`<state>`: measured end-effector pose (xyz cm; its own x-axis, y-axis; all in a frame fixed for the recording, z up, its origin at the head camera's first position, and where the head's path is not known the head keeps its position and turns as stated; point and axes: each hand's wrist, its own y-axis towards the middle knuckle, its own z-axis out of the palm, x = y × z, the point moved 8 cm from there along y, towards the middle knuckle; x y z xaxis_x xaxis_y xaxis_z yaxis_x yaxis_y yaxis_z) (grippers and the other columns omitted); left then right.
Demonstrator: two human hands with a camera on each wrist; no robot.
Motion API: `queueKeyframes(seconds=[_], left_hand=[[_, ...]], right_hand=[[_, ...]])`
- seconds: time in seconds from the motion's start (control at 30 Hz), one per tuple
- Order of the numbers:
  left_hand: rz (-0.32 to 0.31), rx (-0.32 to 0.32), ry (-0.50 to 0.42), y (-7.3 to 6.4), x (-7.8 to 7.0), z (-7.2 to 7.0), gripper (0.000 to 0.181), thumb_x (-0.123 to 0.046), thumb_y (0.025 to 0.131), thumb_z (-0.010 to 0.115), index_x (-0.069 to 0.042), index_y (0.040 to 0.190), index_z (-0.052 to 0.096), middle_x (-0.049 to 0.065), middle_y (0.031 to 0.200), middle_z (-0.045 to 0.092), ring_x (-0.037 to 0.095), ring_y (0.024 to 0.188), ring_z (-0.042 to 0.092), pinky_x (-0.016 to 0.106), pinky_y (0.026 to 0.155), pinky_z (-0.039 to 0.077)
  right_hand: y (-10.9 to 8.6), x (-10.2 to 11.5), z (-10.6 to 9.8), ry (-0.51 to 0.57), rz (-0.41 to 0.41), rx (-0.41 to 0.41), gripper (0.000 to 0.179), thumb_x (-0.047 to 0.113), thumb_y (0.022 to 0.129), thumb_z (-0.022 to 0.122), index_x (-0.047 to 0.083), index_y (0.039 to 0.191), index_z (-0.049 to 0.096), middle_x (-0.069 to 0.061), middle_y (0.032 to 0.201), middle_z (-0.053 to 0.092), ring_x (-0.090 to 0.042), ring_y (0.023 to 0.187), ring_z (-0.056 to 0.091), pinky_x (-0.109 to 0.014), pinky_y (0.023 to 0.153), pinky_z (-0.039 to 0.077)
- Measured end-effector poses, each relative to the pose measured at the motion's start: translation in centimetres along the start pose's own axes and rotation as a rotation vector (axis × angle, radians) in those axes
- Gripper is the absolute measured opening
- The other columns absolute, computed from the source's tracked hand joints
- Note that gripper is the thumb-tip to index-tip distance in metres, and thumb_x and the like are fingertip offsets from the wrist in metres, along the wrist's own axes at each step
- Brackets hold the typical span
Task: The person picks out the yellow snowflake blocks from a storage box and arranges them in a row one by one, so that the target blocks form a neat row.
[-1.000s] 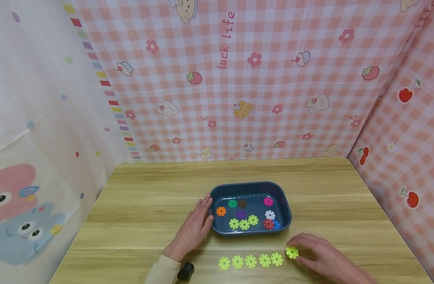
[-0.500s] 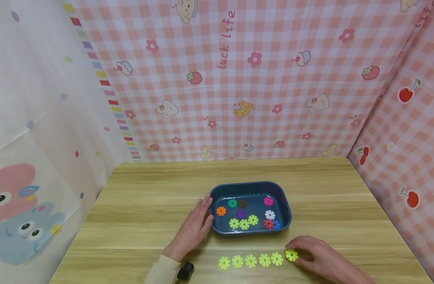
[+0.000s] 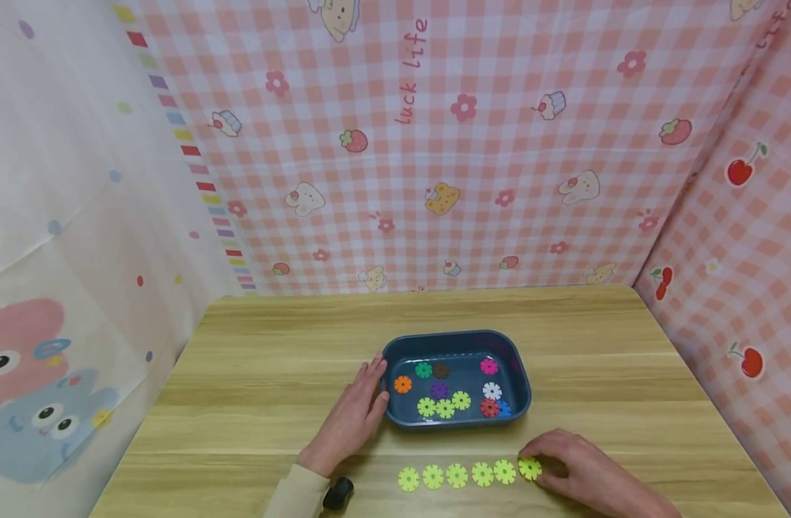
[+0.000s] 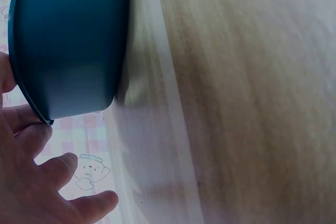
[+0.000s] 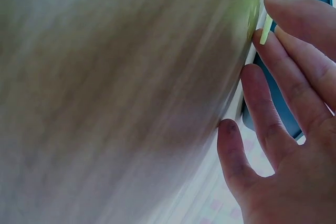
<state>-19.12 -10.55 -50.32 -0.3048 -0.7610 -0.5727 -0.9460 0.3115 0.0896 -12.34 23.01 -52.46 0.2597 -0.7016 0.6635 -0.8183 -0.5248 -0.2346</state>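
My right hand point(image 3: 583, 467) pinches a yellow-green interlocking plastic disc point(image 3: 530, 469) between thumb and fingers at the right end of a row of like discs point(image 3: 456, 475). In the right wrist view the pinched disc point(image 5: 266, 29) shows edge-on, close to the tabletop, between the thumb point(image 5: 307, 17) and a finger. My left hand point(image 3: 350, 417) rests with extended fingers against the left side of a dark blue tray point(image 3: 456, 424). The left wrist view shows the fingers point(image 4: 37, 137) touching the tray's rim point(image 4: 31, 109), some of them spread apart below it.
Inside the tray lie several discs: yellow-green point(image 3: 444, 409), orange point(image 3: 403, 384), green point(image 3: 423, 370), brown, purple, pink point(image 3: 489, 366), white, red and blue. A black object point(image 3: 338, 495) is by the left wrist. Patterned cloth point(image 3: 434, 144) stands behind the wooden table point(image 3: 272, 345).
My right hand has brought its disc slightly nearer the table's front edge and a little left, level with the row. The left hand and the tray hold still.
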Motion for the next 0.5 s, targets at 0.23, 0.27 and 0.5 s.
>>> queueKeyframes(seconds=[0.23,0.27,0.5], left_hand=[[0.0,0.002,0.001,0.0,0.1,0.0,0.057,-0.029,0.111,0.047,-0.008,0.162,0.034,0.005,0.171,0.024,0.033,0.156,0.022,0.065,0.118,0.029],[0.002,0.001,0.001,0.1,0.1,0.0,0.057,-0.029,0.111,0.047,-0.008,0.162,0.034,0.005,0.171,0.024,0.034,0.156,0.022,0.065,0.118,0.029],[0.004,-0.002,-0.002,0.0,0.0,-0.1,0.057,-0.029,0.111,0.047,-0.008,0.162,0.035,0.004,0.171,0.024,0.033,0.156,0.023,0.065,0.118,0.029]], right_hand=[[0.1,0.0,0.0,-0.011,0.008,0.011,0.03,0.036,0.093,0.078,0.032,0.122,0.072,0.017,0.116,0.064,-0.009,0.099,0.055,-0.029,0.09,0.055],[0.1,0.0,-0.1,-0.005,0.013,0.014,0.03,0.036,0.093,0.078,0.031,0.122,0.071,0.017,0.116,0.064,-0.009,0.099,0.055,-0.029,0.09,0.055],[-0.1,1.6,-1.0,0.003,-0.054,-0.038,0.025,0.038,0.099,0.071,0.03,0.122,0.072,0.015,0.119,0.066,-0.008,0.103,0.059,-0.03,0.092,0.056]])
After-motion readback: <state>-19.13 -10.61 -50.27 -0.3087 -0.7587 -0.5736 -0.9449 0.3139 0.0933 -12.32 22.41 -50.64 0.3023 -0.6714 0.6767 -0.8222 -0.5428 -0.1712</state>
